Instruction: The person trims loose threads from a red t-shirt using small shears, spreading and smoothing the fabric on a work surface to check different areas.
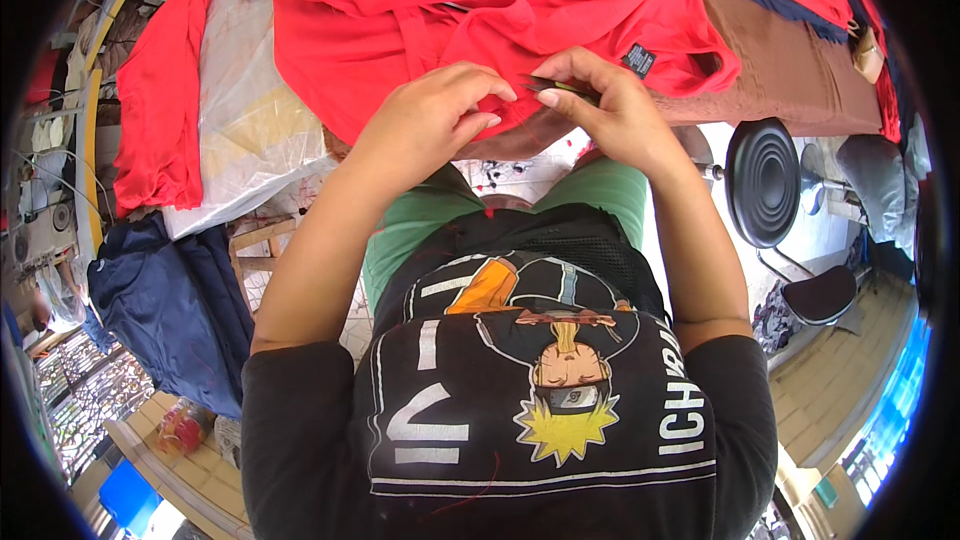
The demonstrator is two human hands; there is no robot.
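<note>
Bright red cloth (560, 0), apparently a garment, lies in loose folds over the table in front of me, its near edge hanging by my hands. A small dark label (638, 59) shows on it. My right hand (612, 105) is closed around small dark thread snips (565, 89), their pointed tips toward my left hand; the fingers partly cover them. My left hand (435, 118) hovers at the cloth's near edge, fingers curled, with a gap between thumb and index finger. Nothing shows in that gap except red cloth behind it.
Another red piece (165, 100) hangs over plastic sheeting (240, 80) on the left. Dark blue cloth (170, 300) hangs below it. A round black stool (763, 183) stands right of my legs, near a brown-covered table (775, 60). Wooden benches (840, 380) flank me.
</note>
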